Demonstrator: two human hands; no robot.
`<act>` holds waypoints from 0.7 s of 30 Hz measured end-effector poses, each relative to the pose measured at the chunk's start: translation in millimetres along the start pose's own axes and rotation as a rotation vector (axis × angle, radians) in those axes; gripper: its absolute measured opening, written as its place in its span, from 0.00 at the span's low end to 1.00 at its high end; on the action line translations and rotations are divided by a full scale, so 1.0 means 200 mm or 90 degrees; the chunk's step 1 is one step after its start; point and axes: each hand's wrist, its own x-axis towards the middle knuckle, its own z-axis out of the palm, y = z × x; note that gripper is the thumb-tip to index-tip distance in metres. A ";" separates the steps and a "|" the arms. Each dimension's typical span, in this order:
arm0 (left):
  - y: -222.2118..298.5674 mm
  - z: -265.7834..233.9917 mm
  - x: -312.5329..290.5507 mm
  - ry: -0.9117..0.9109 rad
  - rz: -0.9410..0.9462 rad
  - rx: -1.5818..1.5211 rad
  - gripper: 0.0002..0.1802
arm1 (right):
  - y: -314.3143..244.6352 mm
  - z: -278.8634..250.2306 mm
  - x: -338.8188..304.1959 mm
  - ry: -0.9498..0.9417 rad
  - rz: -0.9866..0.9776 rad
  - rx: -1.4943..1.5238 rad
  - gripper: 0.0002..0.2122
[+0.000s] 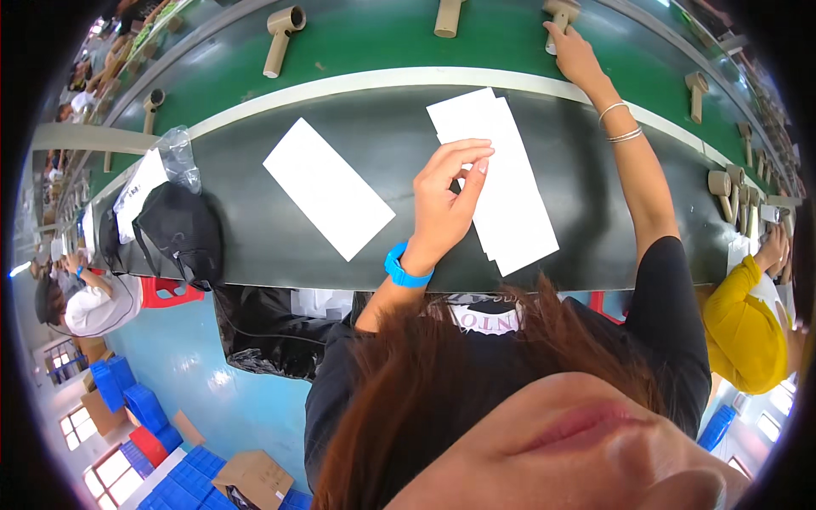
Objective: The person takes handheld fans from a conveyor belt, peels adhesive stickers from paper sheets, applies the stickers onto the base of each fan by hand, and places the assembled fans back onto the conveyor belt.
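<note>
The beige handheld device [564,10], beyond and right of the stack of white sheets [517,211], looks light, stiff and smooth, perhaps slippery, and best held by its handle; the right hand [580,61] has its fingers curled round that handle; the left hand [444,197], over the stack, has fingers loosely bent, apparently gripping nothing; contact is unclear.

A dark tabletop [365,119] is spanning the middle, with a single flat white piece [329,189] lying aslant on its surface and a pile of overlapping white pieces [517,200] lying to the right. A black bag [183,234] is resting at the left end. Beyond a pale rail [399,80], a green belt [365,38] is carrying beige handled devices [274,55], spaced apart.
</note>
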 end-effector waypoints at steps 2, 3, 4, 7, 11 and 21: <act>0.00 -0.01 0.01 0.036 -0.013 0.015 0.07 | -0.07 0.00 0.06 -0.017 -0.034 -0.152 0.24; -0.01 -0.03 0.00 0.049 -0.018 0.020 0.07 | -0.25 -0.10 0.09 0.092 -0.068 -0.160 0.22; -0.01 -0.02 0.00 0.051 -0.018 0.018 0.07 | -0.39 -0.18 0.11 0.201 -0.089 -0.172 0.19; -0.02 0.01 -0.01 0.020 -0.005 0.037 0.07 | -0.66 -0.18 0.18 -0.059 -0.128 0.094 0.17; -0.05 0.00 -0.01 0.005 0.023 0.141 0.06 | -0.85 -0.13 0.13 0.137 -0.273 0.247 0.15; 0.22 -0.08 0.01 -0.047 0.057 -0.259 0.09 | -0.61 -0.36 0.14 0.241 -0.161 0.487 0.07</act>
